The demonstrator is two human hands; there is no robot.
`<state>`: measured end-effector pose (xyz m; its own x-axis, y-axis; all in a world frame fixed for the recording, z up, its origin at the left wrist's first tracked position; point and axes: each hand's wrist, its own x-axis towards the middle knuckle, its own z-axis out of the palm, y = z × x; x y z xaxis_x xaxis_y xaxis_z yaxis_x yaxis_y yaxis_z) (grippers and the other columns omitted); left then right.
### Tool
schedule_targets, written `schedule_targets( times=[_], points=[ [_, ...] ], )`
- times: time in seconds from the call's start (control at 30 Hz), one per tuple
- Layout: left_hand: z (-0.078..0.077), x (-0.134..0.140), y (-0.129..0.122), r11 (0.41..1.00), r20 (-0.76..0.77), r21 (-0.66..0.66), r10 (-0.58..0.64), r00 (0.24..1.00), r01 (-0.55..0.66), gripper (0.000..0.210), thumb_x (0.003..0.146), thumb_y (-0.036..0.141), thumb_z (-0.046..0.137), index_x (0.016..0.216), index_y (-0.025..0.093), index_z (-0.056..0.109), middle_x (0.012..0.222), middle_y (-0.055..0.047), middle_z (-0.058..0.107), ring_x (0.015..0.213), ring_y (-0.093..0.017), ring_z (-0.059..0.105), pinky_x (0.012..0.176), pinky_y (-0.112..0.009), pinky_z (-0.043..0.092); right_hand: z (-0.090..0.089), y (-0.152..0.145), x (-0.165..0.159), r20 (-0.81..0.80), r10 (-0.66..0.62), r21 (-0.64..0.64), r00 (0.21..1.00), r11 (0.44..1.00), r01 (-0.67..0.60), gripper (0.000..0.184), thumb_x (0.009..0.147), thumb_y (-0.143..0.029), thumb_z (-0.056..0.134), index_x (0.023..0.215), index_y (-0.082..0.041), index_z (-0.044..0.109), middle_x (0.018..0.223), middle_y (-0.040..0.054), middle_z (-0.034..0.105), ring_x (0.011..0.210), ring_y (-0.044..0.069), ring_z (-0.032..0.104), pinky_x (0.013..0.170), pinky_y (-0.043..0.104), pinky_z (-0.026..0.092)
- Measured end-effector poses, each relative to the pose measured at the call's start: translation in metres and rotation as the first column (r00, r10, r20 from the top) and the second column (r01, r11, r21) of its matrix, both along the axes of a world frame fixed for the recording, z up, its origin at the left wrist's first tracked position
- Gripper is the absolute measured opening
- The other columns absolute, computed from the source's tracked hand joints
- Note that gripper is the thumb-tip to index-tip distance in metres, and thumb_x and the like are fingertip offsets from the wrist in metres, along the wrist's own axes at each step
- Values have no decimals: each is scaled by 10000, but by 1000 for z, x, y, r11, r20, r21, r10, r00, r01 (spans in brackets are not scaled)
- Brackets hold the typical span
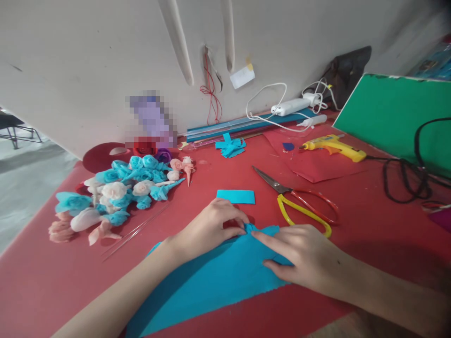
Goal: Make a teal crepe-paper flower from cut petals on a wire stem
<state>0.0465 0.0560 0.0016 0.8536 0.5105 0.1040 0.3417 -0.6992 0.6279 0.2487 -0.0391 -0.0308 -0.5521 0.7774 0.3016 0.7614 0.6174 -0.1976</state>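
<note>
A large sheet of blue crepe paper (211, 281) lies in front of me, partly under both forearms. My left hand (207, 227) pinches a small gathered bit at its upper edge between thumb and fingers. From the other side my right hand (303, 256) reaches in, its index fingertip touching the paper beside that pinch. The right thumb stands apart from the index finger, over the sheet. Just beyond the left hand is a folded blue paper strip (236, 196). Scissors (278, 188) with one red and one yellow handle rest open beyond the right hand.
Blue, white and pink paper flowers (130, 188) are heaped at left, near thin clear rods (136, 232). Blue scraps (230, 145) lie farther back. A yellow glue gun (336, 148), its black cord (405, 178) and a green board (398, 117) occupy the right. A white power strip (291, 106) sits by the wall.
</note>
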Motion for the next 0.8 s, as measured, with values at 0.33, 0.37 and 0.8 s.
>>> schedule_targets(
  times=[0.33,0.37,0.8],
  points=[
    [-2,-1,2,1000,40,-10,11,999,-11,121,793,234,591,848,173,680,796,-37,706,761,-145,597,758,-277,454,-1,1,-2,35,-16,47,999,999,14,433,786,-328,535,1168,-125,513,601,-17,581,502,157,552,461,276,292],
    [-2,-2,2,1000,41,-14,12,999,-12,123,798,231,585,846,174,683,798,-38,706,764,-145,598,756,-276,457,0,1,-2,35,-15,42,999,999,13,432,785,-328,536,1168,-129,515,602,-18,582,501,156,551,460,276,291],
    [1,-3,4,999,-32,-53,-7,999,5,96,756,217,626,837,193,671,901,-35,656,899,-173,561,851,-335,382,-1,2,-1,14,-9,25,1000,1000,9,422,784,-324,548,1163,-139,529,605,-15,586,513,156,549,460,272,284]
  ],
)
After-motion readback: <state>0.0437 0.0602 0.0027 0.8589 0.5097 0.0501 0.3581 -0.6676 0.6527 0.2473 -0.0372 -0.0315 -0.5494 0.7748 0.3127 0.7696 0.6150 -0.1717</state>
